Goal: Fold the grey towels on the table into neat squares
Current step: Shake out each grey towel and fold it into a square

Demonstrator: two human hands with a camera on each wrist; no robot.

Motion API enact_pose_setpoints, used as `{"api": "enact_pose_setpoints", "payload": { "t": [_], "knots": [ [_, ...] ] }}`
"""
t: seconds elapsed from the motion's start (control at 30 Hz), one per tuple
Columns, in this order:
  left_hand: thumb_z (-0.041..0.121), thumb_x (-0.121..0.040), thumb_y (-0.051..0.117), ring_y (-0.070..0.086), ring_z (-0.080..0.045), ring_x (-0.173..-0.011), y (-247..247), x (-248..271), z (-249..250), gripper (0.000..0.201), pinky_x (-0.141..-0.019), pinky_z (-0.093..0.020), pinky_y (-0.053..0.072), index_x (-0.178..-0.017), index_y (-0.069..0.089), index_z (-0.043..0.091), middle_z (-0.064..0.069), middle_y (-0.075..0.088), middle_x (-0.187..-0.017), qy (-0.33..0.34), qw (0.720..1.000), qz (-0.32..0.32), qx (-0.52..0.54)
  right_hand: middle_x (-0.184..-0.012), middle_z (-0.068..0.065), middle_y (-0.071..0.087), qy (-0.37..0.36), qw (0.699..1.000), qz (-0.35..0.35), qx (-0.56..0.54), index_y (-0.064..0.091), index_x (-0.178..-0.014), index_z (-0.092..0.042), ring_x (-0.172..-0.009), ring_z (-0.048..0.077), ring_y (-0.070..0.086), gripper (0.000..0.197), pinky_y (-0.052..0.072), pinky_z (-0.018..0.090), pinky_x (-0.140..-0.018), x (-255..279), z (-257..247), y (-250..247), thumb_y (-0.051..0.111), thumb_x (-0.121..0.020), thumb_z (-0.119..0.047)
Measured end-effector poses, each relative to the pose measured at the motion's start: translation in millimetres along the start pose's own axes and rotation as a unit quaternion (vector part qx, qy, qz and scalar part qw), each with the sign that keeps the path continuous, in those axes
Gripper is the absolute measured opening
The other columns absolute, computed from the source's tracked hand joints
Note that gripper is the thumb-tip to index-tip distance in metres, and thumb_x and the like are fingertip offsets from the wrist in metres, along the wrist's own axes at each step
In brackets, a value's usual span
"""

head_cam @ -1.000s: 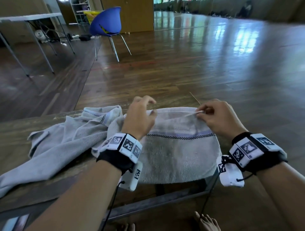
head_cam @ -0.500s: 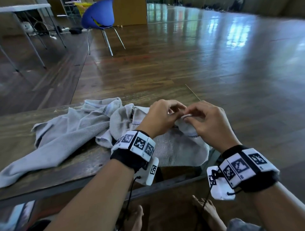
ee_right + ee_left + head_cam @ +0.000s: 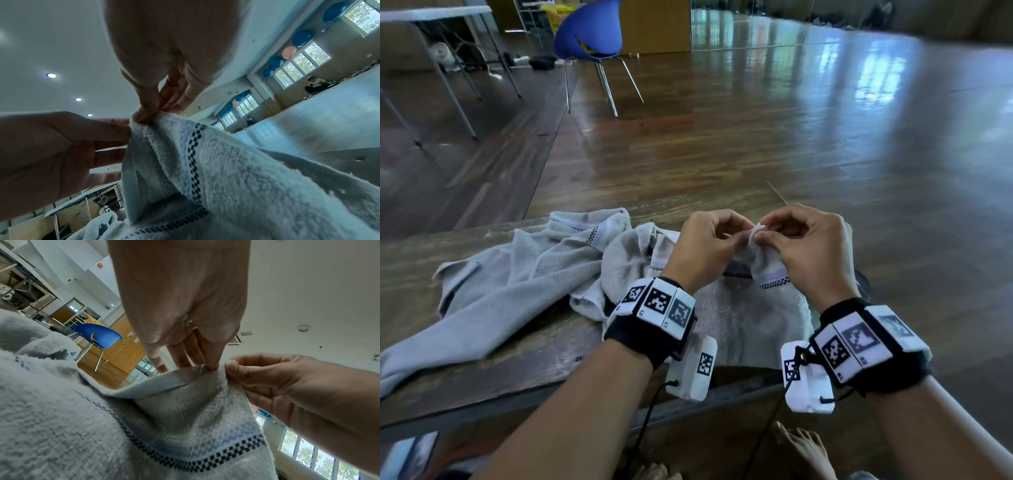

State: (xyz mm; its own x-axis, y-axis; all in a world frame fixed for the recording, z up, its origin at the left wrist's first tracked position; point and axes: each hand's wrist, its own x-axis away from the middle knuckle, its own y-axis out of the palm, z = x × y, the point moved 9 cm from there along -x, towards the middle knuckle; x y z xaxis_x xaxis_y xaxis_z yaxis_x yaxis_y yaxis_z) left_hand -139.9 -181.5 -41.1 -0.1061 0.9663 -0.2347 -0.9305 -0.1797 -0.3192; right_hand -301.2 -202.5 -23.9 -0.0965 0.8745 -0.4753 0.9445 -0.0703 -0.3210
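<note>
A grey towel (image 3: 753,315) with a black checked band lies at the near edge of the wooden table (image 3: 493,383), part of it hanging over. My left hand (image 3: 738,236) and right hand (image 3: 768,234) meet above it, and each pinches a corner of its hem, lifted off the table. In the left wrist view my left fingertips (image 3: 210,367) grip the hem of this towel (image 3: 185,410) beside the right hand (image 3: 267,378). In the right wrist view my right fingers (image 3: 147,114) pinch the corner of the towel (image 3: 226,170). A second grey towel (image 3: 510,287) lies crumpled to the left.
A blue chair (image 3: 589,34) stands on the wooden floor beyond the table, and a white folding table (image 3: 431,13) at the far left. Bare feet (image 3: 801,445) show under the near edge. Bare tabletop lies left of the towels.
My hands, holding the towel's far corners apart a second ago, have come together. The flat towel has bunched up beneath them and its corners now touch.
</note>
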Motion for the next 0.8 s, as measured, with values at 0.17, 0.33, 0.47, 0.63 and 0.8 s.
{"api": "enact_pose_setpoints", "payload": {
  "t": [0.17, 0.33, 0.47, 0.63, 0.8],
  "knots": [
    [0.008, -0.089, 0.072, 0.066, -0.019, -0.074, 1, 1, -7, 0.006, -0.076, -0.041, 0.058, -0.093, 0.072, 0.004, -0.016, 0.074, -0.091, -0.009, 1.0, -0.012, 0.006, -0.073, -0.007, 0.074, 0.012, 1.0, -0.011, 0.002, 0.075, -0.082, -0.017, -0.069, 0.002, 0.07, 0.024, 0.055, 0.014, -0.068, -1, 6, 2, 0.093, -0.066, -0.014],
    [0.004, -0.091, 0.068, 0.067, -0.025, -0.076, 2, 4, -8, 0.005, -0.081, -0.047, 0.058, -0.095, 0.068, 0.001, -0.023, 0.072, -0.093, -0.009, 0.999, -0.023, 0.029, -0.077, -0.007, 0.074, 0.025, 0.999, -0.033, 0.004, 0.075, -0.085, -0.023, -0.074, 0.002, 0.071, 0.025, 0.056, 0.016, -0.072, -1, 13, 6, 0.093, -0.068, -0.016],
    [0.009, -0.091, 0.068, 0.066, -0.022, -0.07, 3, 6, -6, 0.008, -0.072, -0.039, 0.058, -0.096, 0.069, 0.003, -0.02, 0.072, -0.089, 0.003, 1.0, -0.031, 0.001, -0.079, -0.015, 0.074, 0.012, 0.997, -0.061, 0.045, 0.077, -0.083, -0.027, -0.078, -0.004, 0.069, 0.019, 0.05, 0.008, -0.069, 1, 13, 10, 0.09, -0.071, -0.023],
    [0.019, -0.087, 0.071, 0.067, -0.014, -0.083, -3, 8, 13, 0.007, -0.077, -0.034, 0.057, -0.089, 0.068, 0.014, 0.003, 0.07, -0.089, 0.082, 0.99, 0.012, -0.116, -0.072, -0.014, 0.07, 0.0, 0.997, -0.036, 0.066, 0.07, -0.079, -0.025, -0.072, -0.003, 0.066, 0.017, 0.049, 0.009, -0.066, -4, 13, 7, 0.086, -0.077, -0.017],
    [0.029, -0.087, 0.074, 0.065, -0.018, -0.088, 1, 9, 3, 0.018, -0.083, -0.039, 0.052, -0.095, 0.073, 0.014, 0.0, 0.072, -0.093, 0.081, 0.979, -0.018, -0.186, -0.075, -0.015, 0.07, -0.031, 0.995, -0.082, 0.045, 0.071, -0.082, -0.026, -0.074, -0.001, 0.066, 0.017, 0.049, 0.009, -0.068, -1, 3, 15, 0.084, -0.079, -0.017]
  ]
}}
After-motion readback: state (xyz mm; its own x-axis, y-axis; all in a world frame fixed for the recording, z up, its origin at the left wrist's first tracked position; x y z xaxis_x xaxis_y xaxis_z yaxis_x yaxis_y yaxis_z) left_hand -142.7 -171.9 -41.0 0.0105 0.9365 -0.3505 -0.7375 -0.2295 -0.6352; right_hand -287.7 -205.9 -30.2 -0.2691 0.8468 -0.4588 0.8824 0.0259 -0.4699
